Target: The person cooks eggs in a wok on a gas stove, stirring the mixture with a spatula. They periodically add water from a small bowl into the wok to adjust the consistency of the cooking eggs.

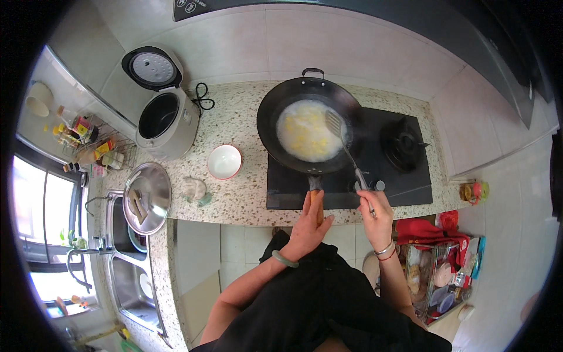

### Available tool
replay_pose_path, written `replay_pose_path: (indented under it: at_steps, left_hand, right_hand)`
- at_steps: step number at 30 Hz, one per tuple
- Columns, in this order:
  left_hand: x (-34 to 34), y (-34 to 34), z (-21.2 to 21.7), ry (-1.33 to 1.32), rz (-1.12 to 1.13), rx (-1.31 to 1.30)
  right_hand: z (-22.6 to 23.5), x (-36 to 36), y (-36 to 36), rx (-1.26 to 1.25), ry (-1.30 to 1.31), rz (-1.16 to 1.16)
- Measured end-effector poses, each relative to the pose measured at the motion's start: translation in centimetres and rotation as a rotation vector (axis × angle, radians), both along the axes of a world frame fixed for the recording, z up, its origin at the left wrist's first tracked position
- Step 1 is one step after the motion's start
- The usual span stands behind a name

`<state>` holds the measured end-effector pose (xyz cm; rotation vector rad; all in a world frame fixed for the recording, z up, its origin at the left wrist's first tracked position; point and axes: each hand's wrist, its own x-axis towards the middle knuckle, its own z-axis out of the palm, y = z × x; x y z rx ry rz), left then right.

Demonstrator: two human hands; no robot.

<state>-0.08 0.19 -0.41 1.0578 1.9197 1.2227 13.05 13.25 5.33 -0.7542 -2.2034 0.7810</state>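
A black wok [270, 135] sits over the left side of the gas stove, holding a bubbling whitish liquid with pale yellow pieces in it. Its wooden handle [317, 216] points toward me, and my left hand [309, 229] is closed round it. My right hand [377, 216] grips the long handle of a metal slotted spatula [334, 124]. The spatula's slotted head rests at the right side of the liquid, partly over the food.
A rice cooker [186, 126] stands with its lid up. Near it are a white bowl [224, 162], a small glass jar [203, 198] and a large metal lid [161, 193] by the sink [120, 281]. A second burner [403, 145] lies right of the wok. A filled rack [431, 281] stands beside me.
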Motion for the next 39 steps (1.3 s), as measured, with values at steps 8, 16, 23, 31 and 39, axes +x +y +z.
replay_pose_path:
  at_steps: [8, 16, 23, 31, 39]
  left_hand:
    - [0.1, -0.2, 0.6, -0.052, 0.004, -0.014]
    - [0.4, 0.6, 3.6, 0.485, 0.027, 0.215]
    - [4.6, 4.7, 3.8, -1.097, -0.093, 0.13]
    - [8.0, 9.8, 1.9, -1.137, -0.186, -0.027]
    - [11.0, 12.4, 1.1, -1.032, -0.098, -0.13]
  right_hand:
    - [0.1, 2.4, 1.3, 0.124, -0.198, 0.124]
    - [0.1, 5.8, 2.7, 0.174, -0.27, 0.18]
    - [0.5, 7.6, 3.1, 0.186, -0.265, 0.216]
    - [0.2, 10.6, 4.7, 0.224, -0.296, 0.227]
    - [-0.9, 13.4, 6.2, 0.226, -0.35, 0.222]
